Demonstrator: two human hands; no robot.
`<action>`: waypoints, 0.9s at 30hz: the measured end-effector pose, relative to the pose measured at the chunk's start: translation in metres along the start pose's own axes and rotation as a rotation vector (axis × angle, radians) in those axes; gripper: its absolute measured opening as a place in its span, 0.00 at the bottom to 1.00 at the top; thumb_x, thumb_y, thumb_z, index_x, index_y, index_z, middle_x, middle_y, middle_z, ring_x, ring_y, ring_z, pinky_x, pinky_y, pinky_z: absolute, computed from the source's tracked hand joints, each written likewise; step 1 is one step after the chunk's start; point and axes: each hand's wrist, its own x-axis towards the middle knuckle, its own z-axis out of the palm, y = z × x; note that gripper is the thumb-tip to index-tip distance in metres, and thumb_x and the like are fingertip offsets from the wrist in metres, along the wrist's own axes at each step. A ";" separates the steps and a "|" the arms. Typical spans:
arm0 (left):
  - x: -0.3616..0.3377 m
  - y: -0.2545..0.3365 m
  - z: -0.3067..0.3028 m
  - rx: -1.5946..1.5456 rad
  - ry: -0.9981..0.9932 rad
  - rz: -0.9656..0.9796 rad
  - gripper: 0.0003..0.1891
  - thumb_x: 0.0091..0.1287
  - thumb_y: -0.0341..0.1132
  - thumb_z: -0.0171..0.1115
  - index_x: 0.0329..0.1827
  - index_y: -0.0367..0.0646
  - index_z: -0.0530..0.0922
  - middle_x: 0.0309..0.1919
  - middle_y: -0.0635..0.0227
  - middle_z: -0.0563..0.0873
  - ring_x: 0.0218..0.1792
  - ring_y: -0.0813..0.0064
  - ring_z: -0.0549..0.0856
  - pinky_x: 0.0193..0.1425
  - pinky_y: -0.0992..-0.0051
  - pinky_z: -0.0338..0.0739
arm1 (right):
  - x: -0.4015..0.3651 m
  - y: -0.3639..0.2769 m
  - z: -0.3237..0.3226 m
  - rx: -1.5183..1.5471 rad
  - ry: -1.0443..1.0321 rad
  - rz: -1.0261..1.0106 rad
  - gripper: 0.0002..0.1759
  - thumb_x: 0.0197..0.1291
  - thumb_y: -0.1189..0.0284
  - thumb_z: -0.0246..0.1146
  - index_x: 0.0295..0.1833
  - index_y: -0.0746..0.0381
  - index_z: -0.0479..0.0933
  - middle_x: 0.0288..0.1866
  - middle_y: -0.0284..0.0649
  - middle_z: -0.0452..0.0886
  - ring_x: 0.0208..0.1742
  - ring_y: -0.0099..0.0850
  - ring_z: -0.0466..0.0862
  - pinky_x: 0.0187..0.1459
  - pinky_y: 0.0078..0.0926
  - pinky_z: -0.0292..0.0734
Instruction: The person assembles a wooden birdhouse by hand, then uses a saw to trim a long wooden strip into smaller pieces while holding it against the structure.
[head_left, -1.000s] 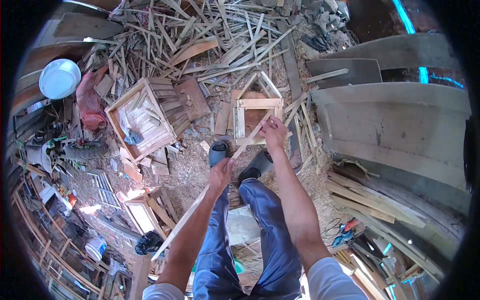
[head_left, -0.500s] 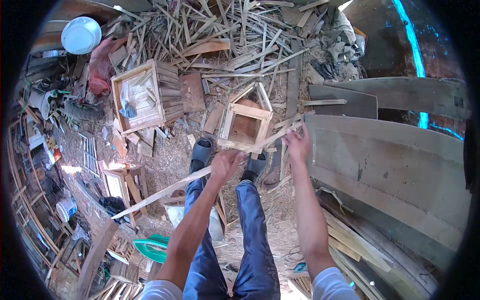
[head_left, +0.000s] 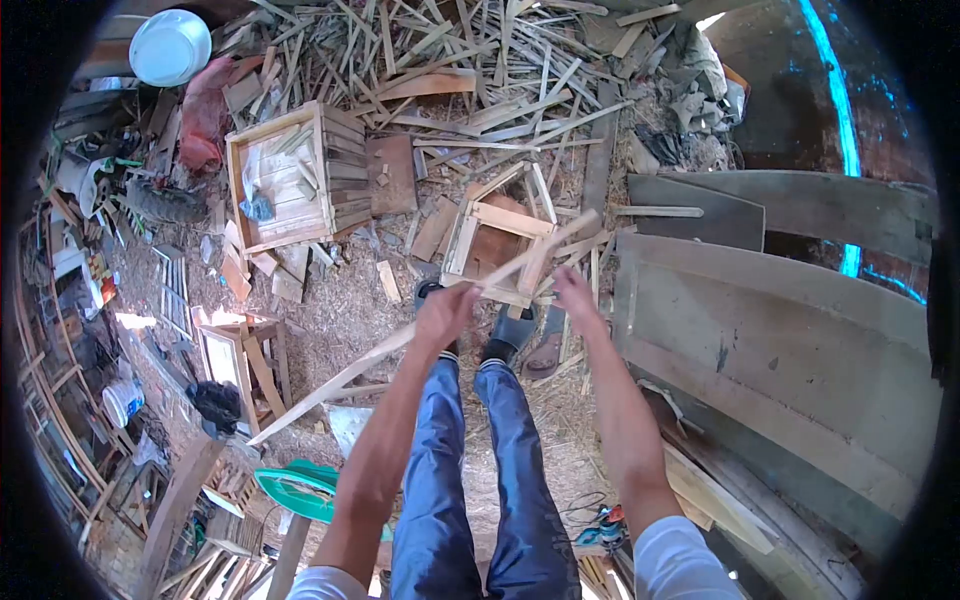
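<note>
A long, thin wooden strip (head_left: pixel 340 380) runs slantwise from the lower left up across the small frame. My left hand (head_left: pixel 447 316) is closed around it, partway along its length. Just below the strip's far end is my right hand (head_left: pixel 577 300), its fingers drawn together and apart from the strip; I cannot tell what, if anything, they pinch. A small house-shaped wooden frame (head_left: pixel 500 217) with a pointed top stands on the ground in front of my feet, partly covered by the strip.
A slatted wooden crate (head_left: pixel 345 170) lies left of the frame, with a pile of scrap sticks (head_left: pixel 480 60) behind. Large boards (head_left: pixel 770 340) lean along the right. A small wooden stand (head_left: pixel 245 365), a green basin (head_left: pixel 295 487) and a white bucket (head_left: pixel 170 48) are at left.
The strip's far end has swung up over the frame. My right hand has come away from the strip, moved left, and its spread fingers have drawn together. My left hand still grips the strip.
</note>
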 end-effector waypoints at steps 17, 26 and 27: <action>0.000 -0.024 -0.062 -0.073 0.045 0.018 0.18 0.71 0.47 0.57 0.49 0.40 0.83 0.19 0.60 0.78 0.22 0.78 0.74 0.29 0.73 0.70 | -0.048 -0.029 0.111 -0.396 0.513 -0.131 0.27 0.50 0.52 0.71 0.43 0.66 0.79 0.36 0.49 0.85 0.39 0.46 0.85 0.44 0.41 0.78; 0.005 -0.032 -0.055 -0.010 0.084 0.043 0.16 0.72 0.45 0.55 0.44 0.41 0.83 0.16 0.59 0.74 0.17 0.71 0.71 0.24 0.69 0.66 | 0.018 -0.005 0.173 -0.289 0.535 -0.227 0.25 0.53 0.61 0.69 0.50 0.66 0.74 0.40 0.52 0.84 0.43 0.49 0.84 0.46 0.43 0.77; 0.006 -0.032 -0.053 -0.009 0.099 0.043 0.16 0.72 0.45 0.54 0.44 0.41 0.83 0.16 0.58 0.75 0.18 0.68 0.74 0.25 0.68 0.67 | 0.022 0.001 0.179 -0.299 0.550 -0.275 0.25 0.54 0.65 0.69 0.52 0.66 0.72 0.39 0.52 0.84 0.43 0.47 0.85 0.44 0.42 0.78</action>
